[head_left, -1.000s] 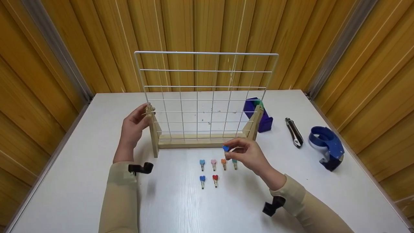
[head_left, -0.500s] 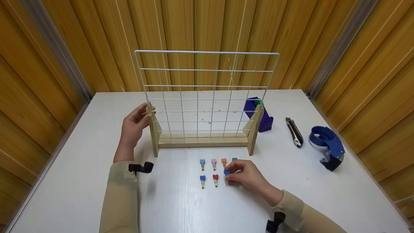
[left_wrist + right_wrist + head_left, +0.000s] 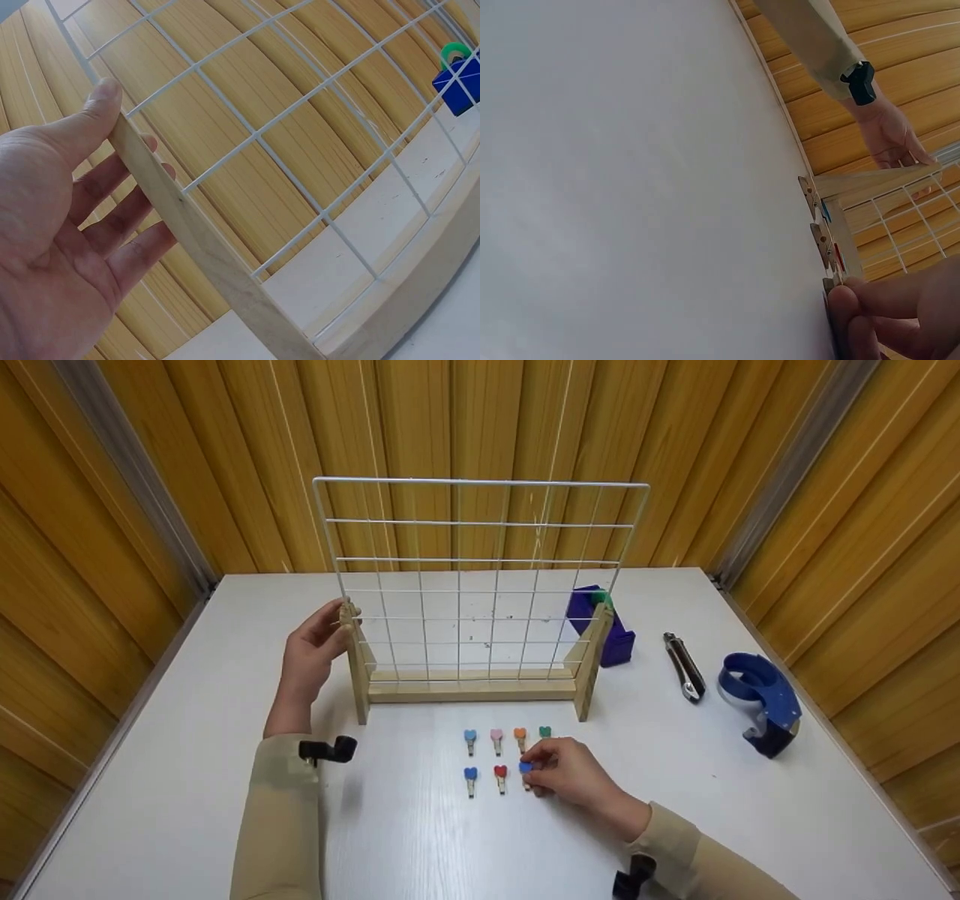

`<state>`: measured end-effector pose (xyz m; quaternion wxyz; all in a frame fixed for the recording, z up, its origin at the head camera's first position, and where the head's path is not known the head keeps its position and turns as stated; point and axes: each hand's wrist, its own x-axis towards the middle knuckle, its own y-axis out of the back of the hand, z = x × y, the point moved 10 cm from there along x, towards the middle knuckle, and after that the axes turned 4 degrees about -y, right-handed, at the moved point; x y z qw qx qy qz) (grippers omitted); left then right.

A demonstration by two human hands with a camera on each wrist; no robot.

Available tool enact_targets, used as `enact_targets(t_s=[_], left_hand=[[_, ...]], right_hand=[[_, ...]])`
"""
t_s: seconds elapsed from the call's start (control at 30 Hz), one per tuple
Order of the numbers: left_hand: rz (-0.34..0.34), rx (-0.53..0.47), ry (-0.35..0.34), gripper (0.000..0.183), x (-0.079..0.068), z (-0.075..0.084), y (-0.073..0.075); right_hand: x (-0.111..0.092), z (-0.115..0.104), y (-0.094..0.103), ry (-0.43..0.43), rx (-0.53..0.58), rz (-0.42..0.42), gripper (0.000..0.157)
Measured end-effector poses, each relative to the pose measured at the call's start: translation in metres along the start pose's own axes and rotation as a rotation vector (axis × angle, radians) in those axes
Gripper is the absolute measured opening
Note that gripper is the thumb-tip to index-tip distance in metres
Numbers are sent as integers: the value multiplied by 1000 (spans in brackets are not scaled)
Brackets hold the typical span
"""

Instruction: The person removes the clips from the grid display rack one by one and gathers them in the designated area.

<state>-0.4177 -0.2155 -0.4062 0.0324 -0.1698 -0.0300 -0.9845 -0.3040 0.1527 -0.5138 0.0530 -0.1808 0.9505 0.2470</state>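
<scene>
My left hand (image 3: 309,652) grips the top of the left wooden upright (image 3: 169,191) of a stand that holds a white wire grid (image 3: 480,521). In the left wrist view the thumb lies in front of the wood and the fingers wrap behind it. With my right hand (image 3: 574,772) I pinch a small clothespin (image 3: 526,767) with a blue heart, down at the tabletop. It lines up to the right of a red-heart clothespin (image 3: 501,778) and another blue-heart clothespin (image 3: 470,781). Behind them runs a row with light blue (image 3: 470,741), pink (image 3: 496,741), orange (image 3: 520,739) and green (image 3: 545,732) hearts.
A purple tape dispenser (image 3: 616,645) stands behind the stand's right upright. Farther right lie a utility knife (image 3: 683,667) and a blue tape gun (image 3: 772,697). Wood-patterned walls enclose the white table (image 3: 172,780) at the back and sides.
My right hand has come down toward me with the blue-heart clothespin, from in front of the stand's base to the front row. My left hand has stayed on the upright.
</scene>
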Motion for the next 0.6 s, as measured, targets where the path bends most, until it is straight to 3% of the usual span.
enact_targets(t_s=[0.37, 0.47, 0.6], left_hand=[[-5, 14, 24, 51, 1, -5, -1], [-2, 2, 29, 51, 0, -5, -1], [4, -2, 40, 52, -2, -7, 1]], right_hand=[[-5, 1, 14, -45, 18, 52, 33], [-9, -3, 32, -53, 42, 102, 36], [-13, -13, 71, -47, 20, 226, 36]])
